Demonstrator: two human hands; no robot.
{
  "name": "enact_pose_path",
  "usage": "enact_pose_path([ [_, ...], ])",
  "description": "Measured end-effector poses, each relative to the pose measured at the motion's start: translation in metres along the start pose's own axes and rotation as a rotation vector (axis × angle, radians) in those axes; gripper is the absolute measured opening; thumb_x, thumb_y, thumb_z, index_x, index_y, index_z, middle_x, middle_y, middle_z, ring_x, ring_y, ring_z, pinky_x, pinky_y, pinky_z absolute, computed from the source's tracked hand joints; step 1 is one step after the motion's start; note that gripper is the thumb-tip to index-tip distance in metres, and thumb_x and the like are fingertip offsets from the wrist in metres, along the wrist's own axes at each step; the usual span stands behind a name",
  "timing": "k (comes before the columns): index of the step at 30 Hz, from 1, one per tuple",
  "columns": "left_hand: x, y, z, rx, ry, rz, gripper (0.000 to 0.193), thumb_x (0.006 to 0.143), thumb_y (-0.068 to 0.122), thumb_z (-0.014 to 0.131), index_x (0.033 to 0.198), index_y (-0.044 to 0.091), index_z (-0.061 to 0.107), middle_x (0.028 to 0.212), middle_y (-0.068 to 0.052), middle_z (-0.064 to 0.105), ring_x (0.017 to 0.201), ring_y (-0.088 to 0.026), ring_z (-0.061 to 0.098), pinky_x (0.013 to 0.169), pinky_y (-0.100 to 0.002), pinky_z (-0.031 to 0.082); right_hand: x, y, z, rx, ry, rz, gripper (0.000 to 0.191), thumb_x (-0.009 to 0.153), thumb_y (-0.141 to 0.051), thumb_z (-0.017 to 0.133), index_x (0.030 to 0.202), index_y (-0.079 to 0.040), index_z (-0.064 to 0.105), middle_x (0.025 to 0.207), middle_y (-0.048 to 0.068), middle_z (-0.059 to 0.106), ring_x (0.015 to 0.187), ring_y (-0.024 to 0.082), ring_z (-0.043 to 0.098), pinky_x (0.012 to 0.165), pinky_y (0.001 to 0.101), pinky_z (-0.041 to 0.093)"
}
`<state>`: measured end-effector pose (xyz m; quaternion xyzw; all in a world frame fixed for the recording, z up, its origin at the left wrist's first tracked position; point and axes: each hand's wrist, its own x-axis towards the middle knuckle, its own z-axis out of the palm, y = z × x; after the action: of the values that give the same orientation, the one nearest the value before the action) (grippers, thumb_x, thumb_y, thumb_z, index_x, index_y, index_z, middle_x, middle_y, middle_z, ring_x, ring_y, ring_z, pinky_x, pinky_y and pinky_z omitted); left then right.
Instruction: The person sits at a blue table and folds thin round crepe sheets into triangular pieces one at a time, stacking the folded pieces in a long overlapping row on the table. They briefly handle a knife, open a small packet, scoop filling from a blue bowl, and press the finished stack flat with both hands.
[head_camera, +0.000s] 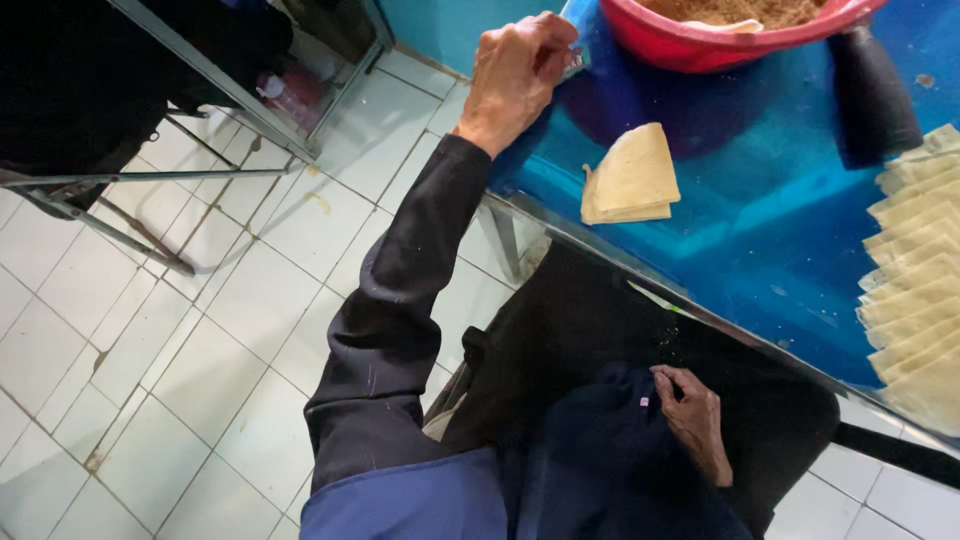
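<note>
The blue-topped metal-edged table stands to the right, the white tiled floor to the left. On the table, the folded pale pastry sheet lies before the red plastic bowl; the row of overlapping pale pastry sheets lies along its right edge. The left hand rests at the table's far left corner; the right hand lies on the lap below the table's near edge.

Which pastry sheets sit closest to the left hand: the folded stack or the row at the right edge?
The folded stack, alone on the blue table below the red bowl; the overlapping row lies far right of the left hand.
</note>
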<state>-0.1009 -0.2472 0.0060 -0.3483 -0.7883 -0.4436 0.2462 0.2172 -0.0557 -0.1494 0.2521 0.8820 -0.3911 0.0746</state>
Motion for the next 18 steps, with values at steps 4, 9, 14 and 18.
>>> enact_pose_path([
  [4,-0.005,-0.003,0.003,0.047,0.023,0.016,0.014,0.093,0.003,0.074,0.106,0.007,0.072,0.092,-0.009,0.078,0.082,-0.023,0.078,0.073,-0.033,0.061,0.002,0.004,0.002,0.012,0.019,-0.008,0.024,0.099,-0.024,0.063,0.117,-0.015,0.077,0.111,0.005,0.078,0.087,0.020,0.076,0.075,0.0350,0.061],
  [9,-0.016,-0.007,0.007,-0.035,0.001,-0.083,0.023,0.096,0.015,0.075,0.117,0.009,0.069,0.107,-0.007,0.076,0.090,-0.020,0.077,0.071,-0.028,0.063,0.004,0.012,0.003,0.001,0.027,-0.075,0.023,0.099,-0.020,0.063,0.115,-0.012,0.077,0.113,0.006,0.076,0.089,0.019,0.074,0.075,0.0333,0.059],
  [14,-0.037,0.036,-0.010,0.029,0.093,0.068,0.042,0.106,0.015,0.076,0.144,0.012,0.059,0.145,-0.011,0.058,0.136,-0.031,0.054,0.092,-0.033,0.061,-0.004,0.027,-0.014,0.095,0.100,-0.059,0.022,0.094,-0.014,0.066,0.115,-0.010,0.076,0.101,0.008,0.076,0.081,0.019,0.071,0.073,0.0312,0.056],
  [18,-0.077,0.107,-0.018,0.045,0.039,0.222,0.040,0.100,0.009,0.082,0.134,0.009,0.062,0.131,-0.007,0.059,0.125,-0.027,0.054,0.104,-0.042,0.050,-0.034,0.044,-0.048,0.260,0.172,-0.149,0.014,0.092,-0.010,0.069,0.104,-0.005,0.076,0.092,0.007,0.075,0.075,0.019,0.067,0.067,0.0303,0.053],
])
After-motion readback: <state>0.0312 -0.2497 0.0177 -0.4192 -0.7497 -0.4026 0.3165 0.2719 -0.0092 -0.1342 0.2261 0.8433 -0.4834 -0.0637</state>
